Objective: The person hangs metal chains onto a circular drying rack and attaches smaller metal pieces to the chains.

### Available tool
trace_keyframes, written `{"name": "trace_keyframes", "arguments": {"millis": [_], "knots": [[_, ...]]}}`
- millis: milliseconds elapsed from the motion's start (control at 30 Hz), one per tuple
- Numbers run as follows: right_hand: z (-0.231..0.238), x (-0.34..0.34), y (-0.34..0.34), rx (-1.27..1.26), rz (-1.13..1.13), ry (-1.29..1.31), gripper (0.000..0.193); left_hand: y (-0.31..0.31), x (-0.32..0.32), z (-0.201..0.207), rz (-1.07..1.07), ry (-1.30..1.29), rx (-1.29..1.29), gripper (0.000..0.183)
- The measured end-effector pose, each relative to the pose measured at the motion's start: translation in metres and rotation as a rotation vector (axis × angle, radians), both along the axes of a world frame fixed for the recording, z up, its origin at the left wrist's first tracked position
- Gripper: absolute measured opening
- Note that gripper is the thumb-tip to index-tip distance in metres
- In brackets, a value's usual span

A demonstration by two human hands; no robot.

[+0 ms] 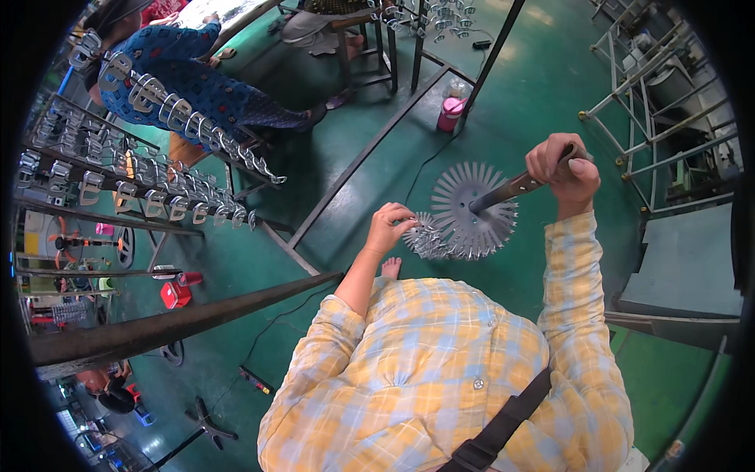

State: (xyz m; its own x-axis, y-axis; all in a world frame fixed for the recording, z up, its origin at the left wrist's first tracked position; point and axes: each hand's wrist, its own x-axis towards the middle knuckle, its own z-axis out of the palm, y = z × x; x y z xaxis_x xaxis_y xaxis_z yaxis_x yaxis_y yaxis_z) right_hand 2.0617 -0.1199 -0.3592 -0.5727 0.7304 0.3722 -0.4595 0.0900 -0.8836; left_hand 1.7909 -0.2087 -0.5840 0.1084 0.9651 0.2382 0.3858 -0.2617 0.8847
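My right hand [565, 169] is wrapped round the upper end of a dark metal pole [510, 190]. The pole slants down to the left into the hub of a large grey metal disc [456, 206], whose rim is cut into many narrow radial teeth. At the disc's left side sits a smaller cluster of toothed metal pieces [431, 242]. My left hand [387, 226] is at the upper left edge of this cluster, thumb and fingers pinched together on it. The exact piece between the fingertips is too small to make out.
Racks with rows of hanging metal buckles [153, 193] stand at the left. A dark metal bar [189, 321] crosses the lower left. A pink container [450, 114] and metal frame [370, 149] lie ahead. Pipe frames [629, 118] line the right. Other people sit at upper left.
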Motion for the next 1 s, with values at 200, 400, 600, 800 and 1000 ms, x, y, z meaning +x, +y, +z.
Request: {"name": "trace_keyframes", "arguments": {"millis": [200,400,600,800,1000], "knots": [[-0.001,-0.002,0.000,-0.007,-0.005,0.010,0.033,0.006,0.007,-0.007,-0.041,0.044,-0.012,0.012],[-0.001,-0.004,0.001,0.001,0.019,0.013,0.033,0.007,0.008,-0.014,-0.096,0.077,-0.078,0.012],[0.002,-0.008,-0.001,0.012,0.026,0.003,0.034,0.006,0.009,-0.012,-0.154,0.089,-0.153,0.017],[0.001,-0.009,0.001,-0.004,0.028,-0.004,0.034,0.006,0.007,0.003,-0.173,0.089,-0.224,0.022],[-0.003,-0.031,-0.008,-0.104,-0.211,0.016,0.033,0.010,-0.039,0.081,-0.003,0.230,-0.008,0.016]]}}
